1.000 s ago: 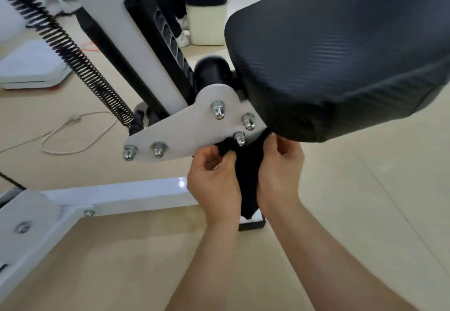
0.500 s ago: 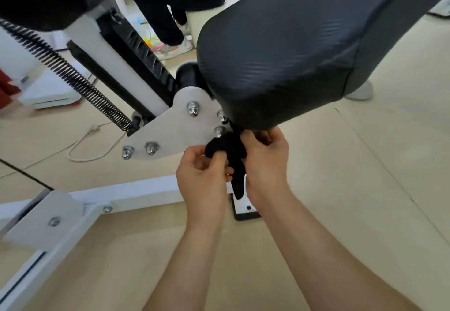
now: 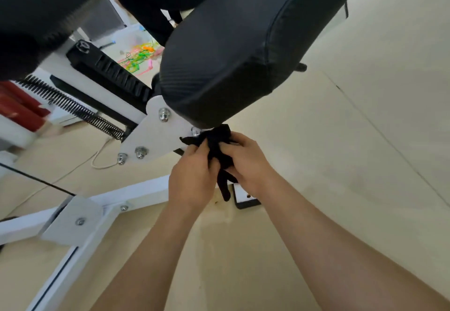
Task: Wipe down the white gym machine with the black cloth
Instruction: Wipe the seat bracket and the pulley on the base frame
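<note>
Two grips, left hand (image 3: 192, 176) and right hand (image 3: 248, 162), pinch cloth (image 3: 216, 139) bunched, probably to wipe bracket (image 3: 155, 136) under pad (image 3: 243, 55).

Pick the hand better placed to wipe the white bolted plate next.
Left, probably: both grip the black cloth, but the left hand sits beside the white plate, the right hand on the far side.

The seat pad (image 3: 243, 50) is black vinyl, matt, with a fine woven grain. The bracket plate (image 3: 155, 135) and frame bar (image 3: 136, 193) are smooth white painted metal; the bolts (image 3: 164, 114) are bright chrome. The cloth (image 3: 216, 145) is soft, matt black fabric.
</note>
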Available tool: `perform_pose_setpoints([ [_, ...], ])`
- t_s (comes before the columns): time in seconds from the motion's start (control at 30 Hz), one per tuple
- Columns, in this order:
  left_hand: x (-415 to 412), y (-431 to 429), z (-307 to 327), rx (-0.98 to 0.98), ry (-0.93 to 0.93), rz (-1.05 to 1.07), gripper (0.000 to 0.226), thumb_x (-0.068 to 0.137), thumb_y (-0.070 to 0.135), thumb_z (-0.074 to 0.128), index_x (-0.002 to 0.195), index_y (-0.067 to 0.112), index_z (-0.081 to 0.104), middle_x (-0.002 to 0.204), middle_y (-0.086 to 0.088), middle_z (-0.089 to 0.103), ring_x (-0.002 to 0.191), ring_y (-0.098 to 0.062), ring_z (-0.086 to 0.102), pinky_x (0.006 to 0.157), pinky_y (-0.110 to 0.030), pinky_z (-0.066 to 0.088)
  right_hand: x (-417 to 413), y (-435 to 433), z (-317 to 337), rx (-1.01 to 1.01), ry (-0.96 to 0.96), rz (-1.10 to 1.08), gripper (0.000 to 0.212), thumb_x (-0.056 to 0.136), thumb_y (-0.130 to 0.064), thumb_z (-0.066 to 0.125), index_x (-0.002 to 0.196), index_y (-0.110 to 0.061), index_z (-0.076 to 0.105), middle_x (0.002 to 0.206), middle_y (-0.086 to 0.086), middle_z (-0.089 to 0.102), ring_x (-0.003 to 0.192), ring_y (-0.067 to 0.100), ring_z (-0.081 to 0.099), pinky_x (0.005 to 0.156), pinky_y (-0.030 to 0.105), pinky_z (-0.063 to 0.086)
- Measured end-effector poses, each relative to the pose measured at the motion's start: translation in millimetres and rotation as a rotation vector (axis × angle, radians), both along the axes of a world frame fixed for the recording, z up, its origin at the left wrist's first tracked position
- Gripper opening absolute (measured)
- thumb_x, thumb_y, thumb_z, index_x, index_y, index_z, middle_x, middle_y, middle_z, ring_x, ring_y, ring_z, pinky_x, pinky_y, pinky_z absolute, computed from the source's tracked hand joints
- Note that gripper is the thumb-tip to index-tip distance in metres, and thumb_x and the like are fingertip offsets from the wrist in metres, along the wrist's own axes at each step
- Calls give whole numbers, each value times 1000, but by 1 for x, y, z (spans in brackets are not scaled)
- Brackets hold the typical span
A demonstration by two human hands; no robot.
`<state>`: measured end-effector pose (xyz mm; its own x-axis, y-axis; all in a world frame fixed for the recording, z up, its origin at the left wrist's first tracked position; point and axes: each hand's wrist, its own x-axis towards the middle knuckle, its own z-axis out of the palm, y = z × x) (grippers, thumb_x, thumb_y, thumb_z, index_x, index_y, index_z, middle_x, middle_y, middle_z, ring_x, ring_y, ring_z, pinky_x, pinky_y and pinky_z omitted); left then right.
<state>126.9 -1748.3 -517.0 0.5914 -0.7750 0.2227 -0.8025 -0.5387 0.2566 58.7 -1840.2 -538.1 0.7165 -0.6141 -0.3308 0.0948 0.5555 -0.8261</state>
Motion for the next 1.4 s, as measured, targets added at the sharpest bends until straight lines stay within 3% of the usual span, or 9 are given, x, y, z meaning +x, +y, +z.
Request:
perform_pose_setpoints([
  [0.1, -3, 0, 12, -329, 480, 167, 22, 96, 14, 53, 82, 5, 67, 70, -4, 70, 69, -21, 67, 68, -36, 56, -10, -1, 3, 50, -227, -31, 31, 93, -1, 60, 123, -6, 65, 113, 16, 71, 103, 35, 69, 92, 49, 56],
  [0.2, -17, 2, 21, -541, 766, 166, 21, 100, 11, 48, 99, 12, 70, 86, -5, 74, 84, -17, 71, 82, -38, 59, 5, 5, 15, -150, -209, -201, 27, 89, -7, 66, 114, -17, 68, 105, 0, 74, 100, 21, 71, 89, 43, 58],
  [0.47, -9, 21, 23, -94, 289, 15, 84, 84, -7, 53, 148, 40, 25, 112, 22, 54, 100, 10, 51, 76, 0, 37, 44, 16, -9, -480, 97, -298, 18, 96, -7, 50, 102, -11, 66, 94, -2, 68, 88, 13, 64, 80, 18, 52],
  [0.67, -4, 11, 26, 331, 38, -193, 79, 89, 8, 59, 155, 14, 16, 147, -9, 36, 117, -26, 53, 90, -31, 47, 22, -6, -9, 69, 181, 129, 17, 97, -1, 47, 109, -4, 59, 96, 13, 64, 85, 27, 65, 75, 36, 59],
  [0.77, -9, -20, 20, 333, 104, -59, 63, 90, 16, 56, 149, 18, 31, 133, -9, 41, 109, -26, 54, 92, -41, 49, 3, -38, 1, -109, 294, 400, 23, 96, -1, 48, 115, 2, 60, 102, 20, 62, 86, 29, 64, 75, 37, 57],
  [0.9, -22, -38, 3, 254, 222, 96, 26, 81, 32, 72, 95, 19, 55, 85, 7, 60, 80, -15, 59, 67, -26, 44, -33, -81, 8, -711, 492, 776, 26, 97, -15, 56, 115, 2, 63, 77, 9, 59, 57, 16, 58, 60, 29, 50],
  [1.07, -43, -30, -28, 201, 466, 137, 39, 88, 36, 66, 59, 18, 48, 56, 3, 49, 51, -12, 44, 50, -22, 32, -64, -118, 25, -1040, 616, 970, 42, 89, -38, 70, 107, 1, 68, 85, 11, 67, 66, 17, 57, 59, 24, 46],
  [1.27, -45, -19, -60, -2, 848, 374, 41, 90, 31, 67, 54, 13, 57, 53, 0, 60, 53, -11, 55, 54, -20, 40, -71, -120, -17, -921, 589, 868, 35, 92, -28, 68, 112, -1, 58, 101, 11, 62, 88, 23, 58, 82, 36, 50],
  [1.4, -33, -25, -93, -258, 963, 689, 16, 91, 23, 67, 91, 8, 62, 73, -7, 67, 56, -17, 65, 48, -21, 48, -56, -94, -96, -716, 518, 578, 28, 93, -18, 60, 118, -15, 49, 102, 7, 62, 88, 25, 63, 83, 37, 53],
])
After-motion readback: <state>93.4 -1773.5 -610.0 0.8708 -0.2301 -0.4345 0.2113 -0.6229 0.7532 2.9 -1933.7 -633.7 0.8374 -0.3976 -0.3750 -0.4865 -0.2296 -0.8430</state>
